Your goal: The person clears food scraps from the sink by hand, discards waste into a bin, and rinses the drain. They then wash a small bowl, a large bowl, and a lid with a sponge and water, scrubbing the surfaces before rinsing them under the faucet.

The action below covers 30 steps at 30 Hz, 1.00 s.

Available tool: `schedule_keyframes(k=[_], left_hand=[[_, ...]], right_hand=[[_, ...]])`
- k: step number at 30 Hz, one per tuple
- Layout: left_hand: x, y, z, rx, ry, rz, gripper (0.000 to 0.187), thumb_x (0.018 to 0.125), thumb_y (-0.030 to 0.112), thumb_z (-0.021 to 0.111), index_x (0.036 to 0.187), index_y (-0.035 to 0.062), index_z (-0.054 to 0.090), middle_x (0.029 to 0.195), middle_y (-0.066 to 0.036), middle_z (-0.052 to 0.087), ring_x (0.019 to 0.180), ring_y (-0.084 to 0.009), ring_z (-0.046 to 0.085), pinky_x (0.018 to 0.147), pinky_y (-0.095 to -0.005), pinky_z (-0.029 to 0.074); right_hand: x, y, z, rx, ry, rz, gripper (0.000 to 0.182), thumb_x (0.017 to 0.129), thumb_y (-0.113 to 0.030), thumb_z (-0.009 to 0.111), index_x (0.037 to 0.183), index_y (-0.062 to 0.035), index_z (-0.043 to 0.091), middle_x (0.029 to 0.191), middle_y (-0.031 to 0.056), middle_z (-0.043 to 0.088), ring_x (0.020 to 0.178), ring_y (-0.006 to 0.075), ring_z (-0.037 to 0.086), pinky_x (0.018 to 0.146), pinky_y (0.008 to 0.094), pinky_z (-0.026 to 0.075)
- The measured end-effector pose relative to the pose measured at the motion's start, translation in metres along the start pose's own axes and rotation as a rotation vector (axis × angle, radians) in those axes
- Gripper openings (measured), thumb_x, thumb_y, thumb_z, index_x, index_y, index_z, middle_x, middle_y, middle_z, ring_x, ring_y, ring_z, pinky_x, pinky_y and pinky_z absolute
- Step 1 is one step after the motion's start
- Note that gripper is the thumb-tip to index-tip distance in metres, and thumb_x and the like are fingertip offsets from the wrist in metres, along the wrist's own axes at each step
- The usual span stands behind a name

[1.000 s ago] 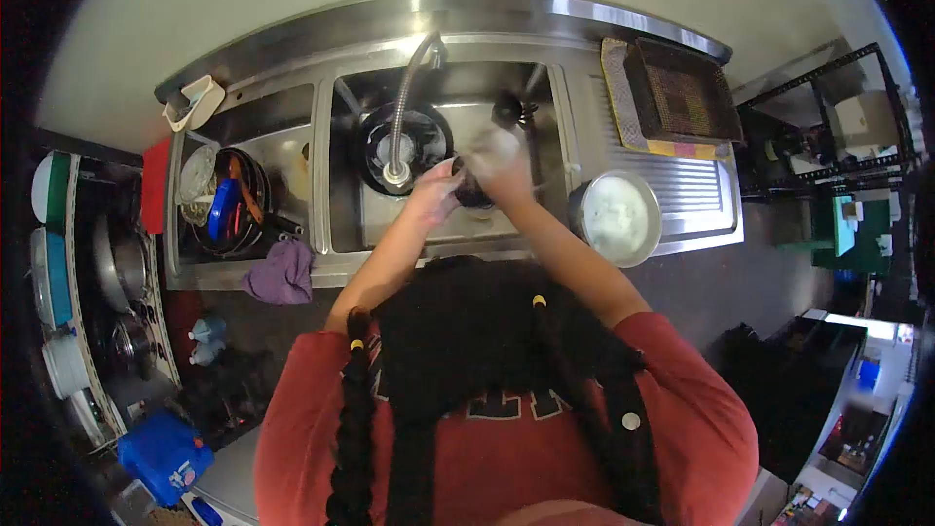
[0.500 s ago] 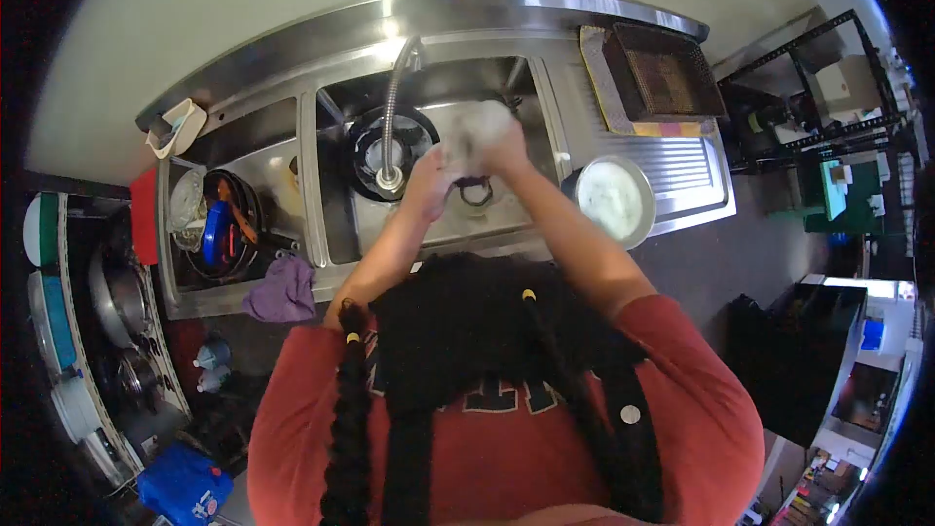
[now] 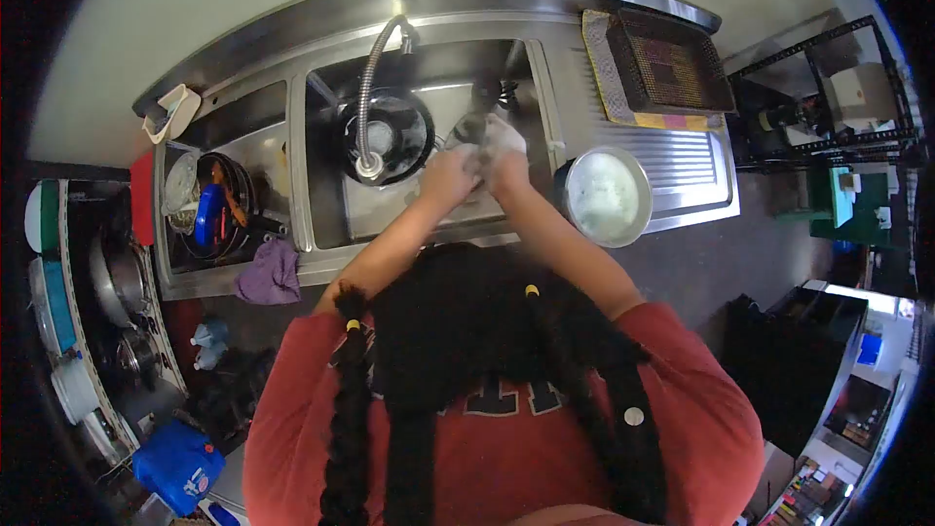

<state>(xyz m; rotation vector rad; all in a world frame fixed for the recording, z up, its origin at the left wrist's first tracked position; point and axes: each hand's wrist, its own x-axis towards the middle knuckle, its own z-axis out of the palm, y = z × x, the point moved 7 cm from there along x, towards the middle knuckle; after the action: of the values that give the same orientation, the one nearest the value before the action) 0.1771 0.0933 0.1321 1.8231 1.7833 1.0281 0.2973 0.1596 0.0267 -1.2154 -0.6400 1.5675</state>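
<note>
My left hand (image 3: 450, 175) is closed over the right-hand sink basin (image 3: 409, 214), on a greyish, shiny thing (image 3: 469, 129) that is blurred and partly covered by the fingers. Right beside it, my right hand (image 3: 508, 168) is closed on a white, foamy wad (image 3: 504, 136), pressed against that shiny thing. The two hands nearly touch. Left of them a black pan (image 3: 409, 141) with suds sits in the same basin, under the flexible metal faucet (image 3: 366, 107). A dark utensil (image 3: 506, 94) lies near the basin's back right corner.
A pot of soapy water (image 3: 606, 197) stands right of the basin. Behind it a dark mesh basket (image 3: 672, 63) rests on a yellow-edged cloth. The left basin holds pans and a blue-handled item (image 3: 207, 216). A purple cloth (image 3: 269, 273) hangs over the front edge.
Both hands have drawn together and slightly lower, and the foamy wad has moved a little down and right. The metal ring seen below the hands is out of sight. The view has shifted slightly.
</note>
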Motion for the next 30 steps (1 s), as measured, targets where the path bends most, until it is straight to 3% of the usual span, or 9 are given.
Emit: schedule_keyframes(k=[3, 5, 6, 7, 14, 21, 23, 26, 30], left_hand=[[-0.004, 0.019, 0.001, -0.049, -0.067, 0.025, 0.027, 0.079, 0.021, 0.065, 0.101, 0.0050, 0.069, 0.077, -0.023, 0.064, 0.073, -0.0415, 0.064, 0.066, -0.0476, 0.051], [-0.009, 0.024, 0.012, -0.113, -0.268, -0.199, 0.022, 0.082, 0.023, 0.066, 0.098, 0.0100, 0.073, 0.083, -0.022, 0.067, 0.079, -0.0420, 0.064, 0.069, -0.0485, 0.050], [-0.008, 0.022, 0.020, -0.112, -0.270, -0.196, 0.022, 0.082, 0.023, 0.066, 0.098, 0.0100, 0.073, 0.083, -0.022, 0.067, 0.079, -0.0420, 0.064, 0.069, -0.0485, 0.050], [-0.008, 0.015, 0.030, -0.058, -0.254, -0.181, 0.025, 0.080, 0.021, 0.066, 0.099, 0.0059, 0.071, 0.080, -0.023, 0.065, 0.077, -0.0421, 0.064, 0.067, -0.0479, 0.050], [0.024, -0.035, 0.110, 0.149, -0.464, -0.055, 0.025, 0.080, 0.016, 0.063, 0.103, 0.0121, 0.070, 0.086, -0.023, 0.066, 0.081, -0.0401, 0.065, 0.072, -0.0478, 0.051], [0.027, -0.105, 0.239, 0.525, -0.835, 0.121, 0.023, 0.087, 0.018, 0.055, 0.101, 0.0119, 0.072, 0.096, -0.016, 0.070, 0.088, -0.0339, 0.068, 0.079, -0.0452, 0.053], [0.032, -0.112, 0.249, 0.608, -0.893, 0.091, 0.022, 0.088, 0.018, 0.053, 0.098, 0.0103, 0.072, 0.095, -0.015, 0.070, 0.089, -0.0324, 0.068, 0.079, -0.0460, 0.053], [0.018, -0.138, 0.261, 0.549, -0.776, 0.044, 0.024, 0.090, 0.016, 0.050, 0.098, 0.0079, 0.071, 0.100, -0.014, 0.069, 0.094, -0.0322, 0.066, 0.080, -0.0456, 0.052], [-0.004, -0.146, 0.245, 0.505, -0.815, 0.070, 0.023, 0.089, 0.014, 0.050, 0.101, 0.0050, 0.068, 0.107, -0.016, 0.066, 0.096, -0.0333, 0.064, 0.081, -0.0457, 0.051]], right_hand=[[-0.003, -0.023, -0.004, 0.083, -0.176, 0.079, 0.033, 0.094, -0.027, 0.050, 0.116, -0.0071, 0.064, 0.114, 0.0096, 0.064, 0.106, 0.0271, 0.059, 0.086, 0.0462, 0.049], [-0.037, -0.029, -0.005, 0.307, -0.024, 0.474, 0.040, 0.093, -0.038, 0.050, 0.117, -0.0088, 0.063, 0.115, 0.0082, 0.063, 0.111, 0.0282, 0.057, 0.089, 0.0483, 0.048], [-0.028, -0.008, 0.004, 0.505, -0.232, 0.628, 0.025, 0.093, -0.026, 0.051, 0.116, -0.0191, 0.057, 0.090, 0.0057, 0.057, 0.084, 0.0249, 0.059, 0.073, 0.0480, 0.052], [-0.018, 0.010, -0.010, 0.506, -0.232, 0.627, 0.025, 0.093, -0.026, 0.051, 0.116, -0.0191, 0.057, 0.090, 0.0057, 0.057, 0.084, 0.0249, 0.059, 0.073, 0.0480, 0.052], [-0.025, 0.000, -0.058, 0.178, -0.006, 0.605, 0.028, 0.094, -0.023, 0.052, 0.118, -0.0091, 0.056, 0.095, 0.0128, 0.062, 0.086, 0.0285, 0.063, 0.073, 0.0394, 0.055], [-0.048, -0.140, -0.084, -0.117, -0.287, 0.172, 0.041, 0.095, -0.025, 0.054, 0.132, -0.0054, 0.051, 0.115, 0.0155, 0.063, 0.090, 0.0243, 0.066, 0.075, 0.0343, 0.054], [-0.052, -0.156, -0.133, -0.925, -0.327, -0.176, 0.040, 0.093, -0.023, 0.053, 0.127, -0.0009, 0.056, 0.114, 0.0143, 0.066, 0.095, 0.0252, 0.066, 0.074, 0.0329, 0.053], [-0.056, -0.139, -0.157, -0.430, -0.158, 0.282, 0.038, 0.091, -0.022, 0.054, 0.123, -0.0019, 0.060, 0.113, 0.0113, 0.067, 0.092, 0.0212, 0.066, 0.072, 0.0320, 0.052], [-0.047, -0.132, -0.181, -1.128, -0.125, -0.077, 0.046, 0.085, -0.022, 0.061, 0.127, -0.0055, 0.057, 0.108, 0.0175, 0.067, 0.090, 0.0359, 0.065, 0.075, 0.0423, 0.051]])
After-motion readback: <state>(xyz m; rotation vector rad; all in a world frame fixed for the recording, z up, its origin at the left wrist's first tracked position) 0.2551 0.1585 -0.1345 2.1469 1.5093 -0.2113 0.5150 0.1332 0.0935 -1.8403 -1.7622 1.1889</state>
